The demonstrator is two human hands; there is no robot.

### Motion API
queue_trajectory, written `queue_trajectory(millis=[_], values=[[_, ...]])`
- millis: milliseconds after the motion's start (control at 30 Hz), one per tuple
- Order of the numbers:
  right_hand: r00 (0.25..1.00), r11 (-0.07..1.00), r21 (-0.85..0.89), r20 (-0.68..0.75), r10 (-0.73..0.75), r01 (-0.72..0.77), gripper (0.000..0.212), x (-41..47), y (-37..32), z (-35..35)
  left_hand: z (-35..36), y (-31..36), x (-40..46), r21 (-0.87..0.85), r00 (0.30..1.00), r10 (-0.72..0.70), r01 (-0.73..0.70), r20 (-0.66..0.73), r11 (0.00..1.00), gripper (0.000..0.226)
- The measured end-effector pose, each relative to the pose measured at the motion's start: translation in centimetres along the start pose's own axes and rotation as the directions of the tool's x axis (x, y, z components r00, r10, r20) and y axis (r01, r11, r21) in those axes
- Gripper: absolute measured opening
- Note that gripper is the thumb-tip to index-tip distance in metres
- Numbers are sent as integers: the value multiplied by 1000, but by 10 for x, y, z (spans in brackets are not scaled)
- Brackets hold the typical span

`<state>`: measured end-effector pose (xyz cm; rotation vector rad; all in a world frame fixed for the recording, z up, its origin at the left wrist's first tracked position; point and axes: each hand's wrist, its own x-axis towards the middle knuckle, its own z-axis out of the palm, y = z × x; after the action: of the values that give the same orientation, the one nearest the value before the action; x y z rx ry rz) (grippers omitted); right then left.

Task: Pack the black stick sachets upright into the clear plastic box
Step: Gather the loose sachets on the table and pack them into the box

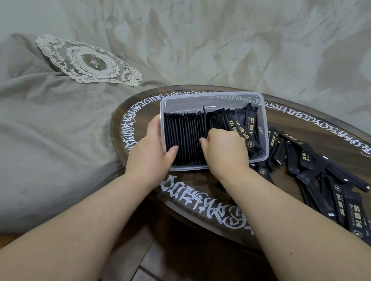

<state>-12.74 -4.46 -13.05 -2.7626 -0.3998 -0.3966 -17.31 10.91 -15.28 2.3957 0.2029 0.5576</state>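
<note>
- Left hand (154,145) held the box (261,107) at its near-left corner, thumb over the rim.
- Right hand (223,147), fingers curled, pinched the packed sachets (185,135), which stood on edge in a row.
- Loose sachets (327,178) lay flat on the table (206,110) to the right, nearer the right hand.

**A home, by the look of a bedroom or sitting corner**

Soft furnishings give it away. A rumpled grey-green bedspread (214,35) fills the space beyond the hands, and a grey cushion (23,105) lies to their left, with a white lace doily (89,62) draped over its far end. The round dark wooden desk (296,120), ringed with white calligraphy, is a living-room piece. Beneath it shows a dark plank floor (178,265).
</note>
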Motion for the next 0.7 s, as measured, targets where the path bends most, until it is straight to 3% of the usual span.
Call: queue_trajectory(millis=[300,600,700], values=[[998,998,16,13,61,-61,29,-2,0,-1,0,0,0,10,1000,18,-18,1,1000,81],[989,987,117,112,101,-114,31,1,4,-4,0,-1,1,18,1000,4,-4,7,1000,83],[993,990,98,63,98,-104,30,-1,5,-3,0,-2,2,18,1000,0,0,8,1000,83]])
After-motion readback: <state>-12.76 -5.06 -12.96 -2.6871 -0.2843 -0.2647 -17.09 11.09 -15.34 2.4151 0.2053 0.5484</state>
